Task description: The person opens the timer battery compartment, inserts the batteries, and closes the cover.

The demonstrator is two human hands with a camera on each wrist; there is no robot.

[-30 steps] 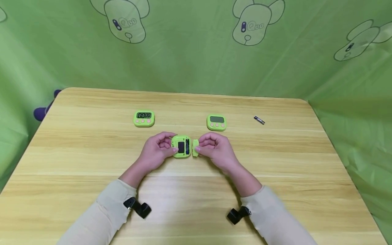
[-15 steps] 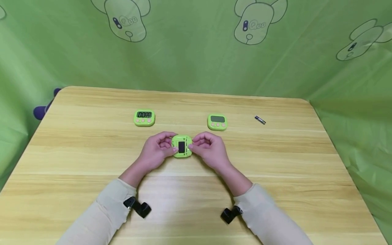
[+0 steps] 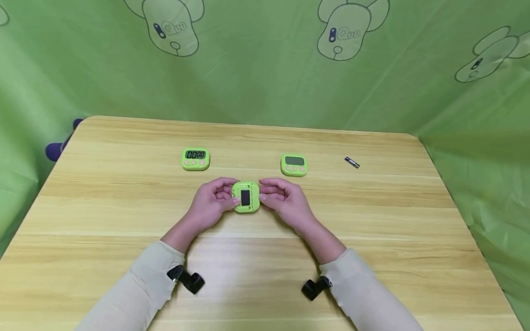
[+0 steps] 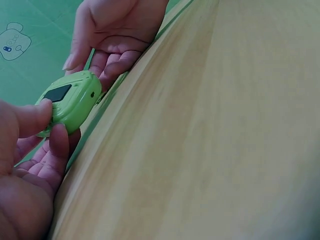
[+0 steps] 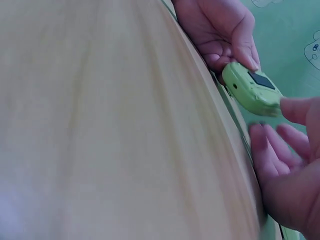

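My left hand [image 3: 209, 204] pinches a green digital timer [image 3: 250, 209] by its left edge, thumb on top and fingers beneath. The timer lies back side up, showing a dark rectangle, and its battery cover [image 3: 255, 195] sits in place on the right side. At the timer's right edge is my right hand [image 3: 290, 202], thumb tip at the rim. In the right wrist view its fingers [image 5: 270, 155] are spread below the timer [image 5: 245, 90], apart from it. The left thumb [image 4: 32, 117] presses on the timer's back in the left wrist view.
A green timer [image 3: 195, 162] reading 00:00 lies at the back left. Another green timer [image 3: 294, 169] with a blank screen lies behind my right hand. To its right is a small battery [image 3: 352, 162]. Green curtains with printed animal heads surround the wooden table [image 3: 397, 220].
My right hand has moved left and fitted the battery cover over the battery compartment. It has since loosened its fingers from the cover. The left hand keeps its hold on the timer.
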